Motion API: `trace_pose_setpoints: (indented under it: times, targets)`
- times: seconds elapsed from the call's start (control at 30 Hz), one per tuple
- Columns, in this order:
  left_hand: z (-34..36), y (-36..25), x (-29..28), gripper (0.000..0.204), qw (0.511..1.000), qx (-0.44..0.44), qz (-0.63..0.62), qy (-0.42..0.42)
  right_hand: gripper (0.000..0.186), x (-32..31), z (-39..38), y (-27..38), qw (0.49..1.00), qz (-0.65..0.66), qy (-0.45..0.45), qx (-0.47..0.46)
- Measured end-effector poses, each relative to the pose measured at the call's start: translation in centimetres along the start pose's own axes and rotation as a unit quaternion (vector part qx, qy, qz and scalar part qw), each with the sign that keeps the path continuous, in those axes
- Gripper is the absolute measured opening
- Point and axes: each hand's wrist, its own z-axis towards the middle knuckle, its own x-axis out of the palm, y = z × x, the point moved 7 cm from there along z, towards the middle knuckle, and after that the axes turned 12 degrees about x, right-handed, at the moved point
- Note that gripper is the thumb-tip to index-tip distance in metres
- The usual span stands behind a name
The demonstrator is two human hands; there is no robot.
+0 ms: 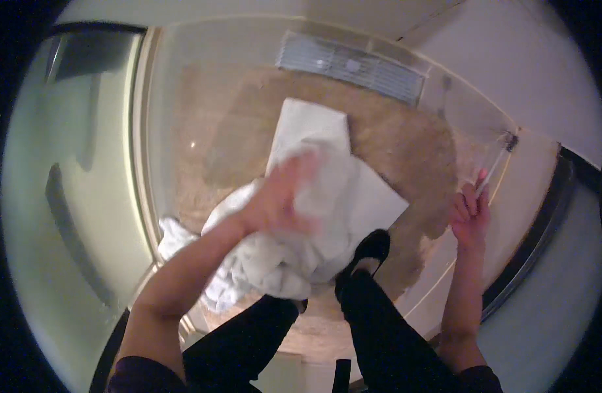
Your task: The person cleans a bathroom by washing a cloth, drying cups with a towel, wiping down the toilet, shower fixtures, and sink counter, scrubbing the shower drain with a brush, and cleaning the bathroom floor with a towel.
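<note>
My left hand reaches over the pile of white towels on the floor. Motion smears it; thumb and fingers look apart, but I cannot tell whether they grip anything. Right beside those fingers is a blurred white cloth, over flatter white towels. Off to the right, my right hand is closed round the thin pale handle of a small brush. Its dark bristly head points up and away, at the corner where the wall meets the floor.
A pale slatted drain grate lies along the far wall. Brown stone flooring looks wet in patches. A frosted glass panel with a metal frame stands on the left, a dark-edged one on the right. My black shoe touches the towels' edge.
</note>
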Motion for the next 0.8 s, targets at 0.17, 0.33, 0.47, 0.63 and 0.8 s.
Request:
trace_pose_setpoints:
  times: [0.17, 0.33, 0.47, 0.63, 0.8]
  targets:
    - [-16.9, -3.9, 11.5, 0.069, 0.884, -0.046, 0.420, 0.197, 0.034, 4.7, -3.1, -3.7, 0.997, 0.022, -0.009, 0.068]
    - [-18.2, -4.5, 10.7, 0.042, 0.912, -0.279, 0.210, 0.213, 0.034, 11.1, -9.6, -7.4, 0.989, 0.042, -0.051, 0.129]
    - [-20.1, -11.6, 3.7, 0.040, 0.935, -0.299, 0.180, 0.066, 0.035, 16.9, -14.4, -7.1, 0.987, 0.069, -0.098, 0.109]
    - [-29.0, -15.3, 1.7, 0.082, 0.910, -0.386, -0.068, -0.134, 0.035, 19.4, -17.0, -11.0, 0.971, 0.060, -0.157, 0.170]
    - [-43.3, -7.0, 1.4, 0.127, 0.675, -0.637, 0.072, -0.365, 0.034, 17.6, -17.0, -14.1, 0.961, 0.023, -0.227, 0.159]
